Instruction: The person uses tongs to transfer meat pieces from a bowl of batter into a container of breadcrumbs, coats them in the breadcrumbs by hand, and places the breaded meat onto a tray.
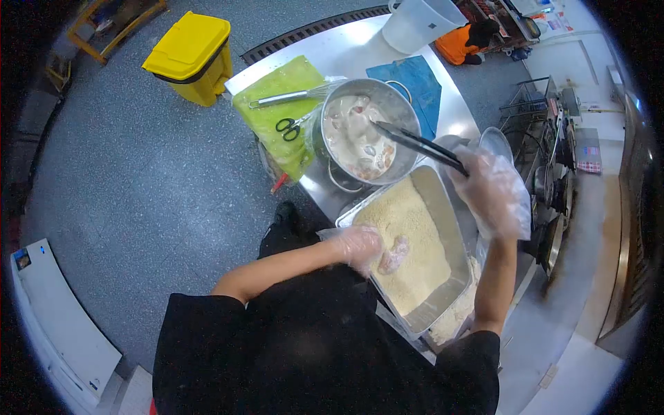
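Observation:
Black tongs [422, 146] are gripped in my right hand [487, 190], which wears a clear plastic glove. Their tips reach into a metal pot [408, 114] of pale, milky liquid with pieces of raw meat [366, 149]. My left hand [360, 249], also gloved, is curled over the left rim of a rectangular metal tray [453, 228]; its fingertips are partly hidden. Pale yellow breading crumbs [415, 214] fill much of the tray. One coated piece of meat [395, 254] lies on the crumbs just beside my left hand.
A whisk [283, 98] and black-handled scissors [288, 128] lie on a green cloth [270, 79] left of the pot. Behind stand a blue cloth [422, 83] and a white bucket [418, 28]. A yellow bin [190, 52] is on the floor. A person in orange [454, 47] crouches farther off.

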Motion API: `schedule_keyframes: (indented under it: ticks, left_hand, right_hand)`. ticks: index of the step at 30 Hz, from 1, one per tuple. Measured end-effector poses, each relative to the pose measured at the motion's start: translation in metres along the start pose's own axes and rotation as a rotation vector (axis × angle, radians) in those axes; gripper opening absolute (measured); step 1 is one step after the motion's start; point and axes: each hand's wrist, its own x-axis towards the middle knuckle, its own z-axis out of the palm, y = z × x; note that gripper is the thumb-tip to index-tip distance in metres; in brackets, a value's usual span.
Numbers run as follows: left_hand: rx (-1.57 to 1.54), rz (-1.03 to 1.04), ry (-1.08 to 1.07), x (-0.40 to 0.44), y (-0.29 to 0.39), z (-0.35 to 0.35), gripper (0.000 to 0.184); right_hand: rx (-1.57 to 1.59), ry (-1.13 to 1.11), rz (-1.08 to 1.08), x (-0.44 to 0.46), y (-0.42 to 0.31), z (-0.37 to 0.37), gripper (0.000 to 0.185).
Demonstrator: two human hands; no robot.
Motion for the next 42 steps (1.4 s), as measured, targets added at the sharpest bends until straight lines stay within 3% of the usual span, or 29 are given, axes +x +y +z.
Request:
schedule_keyframes:
  ticks: [4, 7, 10, 16, 18, 21, 24, 25, 28, 36, 42]
  left_hand:
    - [0.015, -0.015, -0.012, 0.001, -0.001, 0.001, 0.061]
    - [0.040, 0.011, 0.005, 0.003, -0.002, 0.002, 0.061]
    - [0.041, 0.040, 0.066, 0.003, -0.005, 0.005, 0.060]
    - [0.050, 0.007, 0.035, 0.006, -0.004, 0.009, 0.060]
    - [0.033, -0.003, 0.089, 0.002, -0.005, 0.012, 0.060]
    - [0.018, 0.000, 0.063, 0.004, -0.007, 0.016, 0.059]
    - [0.020, -0.004, 0.040, 0.003, -0.005, 0.011, 0.058]
    - [0.021, -0.006, 0.036, 0.004, -0.004, 0.011, 0.058]
    - [0.039, 0.001, 0.039, 0.004, -0.003, 0.009, 0.057]
    - [0.067, 0.012, -0.021, 0.003, -0.001, -0.003, 0.062]
    - [-0.037, 0.028, -0.007, 0.000, -0.002, -0.001, 0.063]
  right_hand:
    - [0.031, -0.133, 0.057, 0.002, -0.003, -0.020, 0.023]
    - [-0.035, 0.105, -0.056, 0.005, 0.023, 0.021, 0.022]
    - [-0.178, 0.235, 0.030, 0.012, 0.025, 0.044, 0.023]
    - [-0.208, 0.138, 0.029, -0.010, -0.002, 0.076, 0.020]
    - [-0.210, 0.263, -0.165, -0.028, -0.021, 0.069, 0.019]
    - [-0.122, -0.072, -0.088, -0.034, -0.032, 0.040, 0.023]
    - [-0.141, 0.052, -0.028, -0.037, 0.003, 0.059, 0.022]
    - [0.060, -0.117, 0.229, -0.026, -0.006, 0.032, 0.023]
    - [-0.303, 0.136, -0.270, -0.014, 0.018, 0.053, 0.019]
    - [-0.382, 0.025, -0.429, 0.019, -0.011, 0.076, 0.024]
    - [-0.375, 0.151, -0.417, -0.026, -0.008, -0.002, 0.035]
